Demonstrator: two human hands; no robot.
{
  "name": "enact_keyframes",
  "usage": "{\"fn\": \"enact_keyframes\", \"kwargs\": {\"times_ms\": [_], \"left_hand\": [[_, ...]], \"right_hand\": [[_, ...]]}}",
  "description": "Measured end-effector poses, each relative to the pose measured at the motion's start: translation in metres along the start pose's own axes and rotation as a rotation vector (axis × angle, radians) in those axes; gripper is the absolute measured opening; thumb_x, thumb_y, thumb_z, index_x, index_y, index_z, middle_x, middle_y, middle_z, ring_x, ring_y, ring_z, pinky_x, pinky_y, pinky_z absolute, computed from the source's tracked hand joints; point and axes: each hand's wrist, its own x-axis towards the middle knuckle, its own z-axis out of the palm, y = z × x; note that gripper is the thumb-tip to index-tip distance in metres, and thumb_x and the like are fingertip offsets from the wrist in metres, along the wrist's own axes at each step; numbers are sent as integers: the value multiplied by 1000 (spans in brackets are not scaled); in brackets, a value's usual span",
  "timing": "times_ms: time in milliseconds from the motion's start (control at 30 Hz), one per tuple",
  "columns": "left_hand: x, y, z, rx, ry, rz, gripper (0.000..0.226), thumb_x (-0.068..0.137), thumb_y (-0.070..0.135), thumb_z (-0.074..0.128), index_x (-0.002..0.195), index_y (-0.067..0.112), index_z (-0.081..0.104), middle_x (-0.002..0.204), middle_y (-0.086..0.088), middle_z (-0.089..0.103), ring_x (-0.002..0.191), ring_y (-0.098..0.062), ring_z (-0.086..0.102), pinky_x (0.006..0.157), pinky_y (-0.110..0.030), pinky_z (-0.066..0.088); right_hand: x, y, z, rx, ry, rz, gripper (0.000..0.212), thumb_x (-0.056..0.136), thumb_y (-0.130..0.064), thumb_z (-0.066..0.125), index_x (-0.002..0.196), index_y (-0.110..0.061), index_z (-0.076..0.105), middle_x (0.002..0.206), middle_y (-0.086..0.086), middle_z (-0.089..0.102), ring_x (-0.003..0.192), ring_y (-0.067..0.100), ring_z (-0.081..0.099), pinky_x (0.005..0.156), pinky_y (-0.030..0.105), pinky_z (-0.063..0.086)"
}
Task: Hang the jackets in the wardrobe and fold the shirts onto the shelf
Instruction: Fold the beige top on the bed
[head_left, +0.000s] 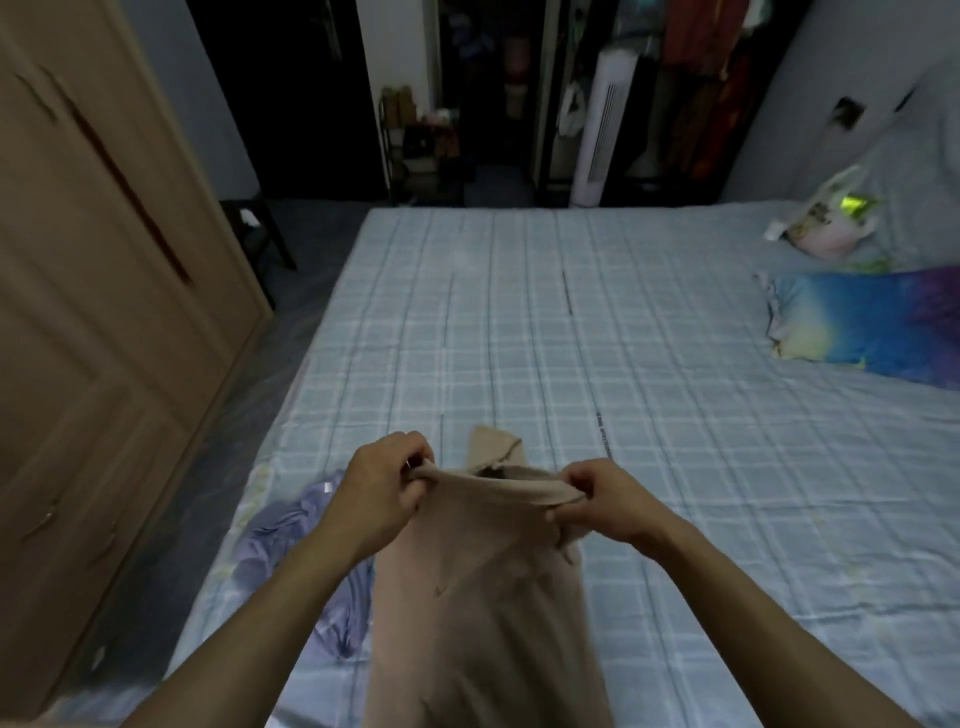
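above the bed (597, 332), beige shirt (483, 587) stretched between left hand (387, 491) and right hand (597, 499), both pinching its top edge

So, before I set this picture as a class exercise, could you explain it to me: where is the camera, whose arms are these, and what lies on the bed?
There is no machine here. The single picture comes from a wide-angle camera worn on a person's head, looking forward and down, so the two bare arms are that person's own. The left hand and the right hand each pinch the top edge of a beige knitted garment with curled fingers, holding it stretched between them over the bed with the blue checked sheet. A crumpled lilac shirt lies on the bed beside the left arm. Further right lie a blue-and-purple pillow and a plastic bag. A brown wooden wardrobe stands on the left.
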Motion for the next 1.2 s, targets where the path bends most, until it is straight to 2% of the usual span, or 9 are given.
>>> {"fn": "enact_keyframes", "kwargs": {"times_ms": [100,233,400,533,700,867,1000,1100,1200], "left_hand": [[-27,10,-33,-17,14,13,19,74,-8,65,75,11,60,69,3,58,66,-17,55,62,-36,45],[-62,19,-62,-48,42,91,22,74,-7,69,76,14,62,69,7,59,66,-8,54,62,-19,39],[-95,22,-80,-174,5,113,26,77,-4,73,77,20,64,67,4,62,62,-10,56,60,-22,43],[-113,27,-88,-313,-49,85,20,80,7,79,79,24,69,72,1,67,65,-15,62,63,-27,49],[-121,50,-101,-310,-16,143,19,86,6,73,82,23,66,74,-4,64,68,-24,60,65,-37,48],[-98,101,-138,-276,93,226,22,89,6,66,82,26,60,71,8,56,67,-6,51,63,-29,42],[-74,150,-181,-173,206,329,10,93,17,65,92,25,60,76,-3,57,65,-20,51,60,-26,40],[-67,179,-205,-105,295,430,14,90,36,63,97,25,60,77,-3,56,64,-20,51,57,-23,38],[-68,192,-212,-28,340,447,14,87,41,62,94,29,59,76,0,56,62,-16,52,57,-26,40]], "right_hand": [[-40,-31,5,37,39,-105,15,74,-8,81,84,-13,70,79,6,73,77,20,70,68,33,57],[-90,-65,16,-55,-5,-236,13,78,-15,77,84,-21,67,80,0,70,76,14,69,68,26,55],[-144,-74,29,14,-37,-258,10,84,-15,75,89,-19,68,87,7,71,85,27,70,77,38,59],[-172,-75,26,64,-70,-243,7,87,-14,73,92,-16,68,85,4,70,82,19,67,74,29,53],[-188,-87,15,33,129,-278,18,83,-7,76,97,-16,71,88,6,74,87,17,72,75,29,54],[-197,-135,-24,-177,432,-306,7,80,-24,79,85,-24,74,78,-6,74,74,5,70,71,31,58],[-218,-183,-68,-141,451,-376,13,85,-27,74,77,-19,67,71,-3,69,67,9,64,62,28,51],[-234,-207,-92,-31,436,-511,8,88,-19,71,84,-16,65,74,-1,67,67,9,62,60,25,50],[-240,-210,-99,64,402,-548,13,85,-16,73,90,-7,66,80,6,71,70,13,66,61,25,55]]}}
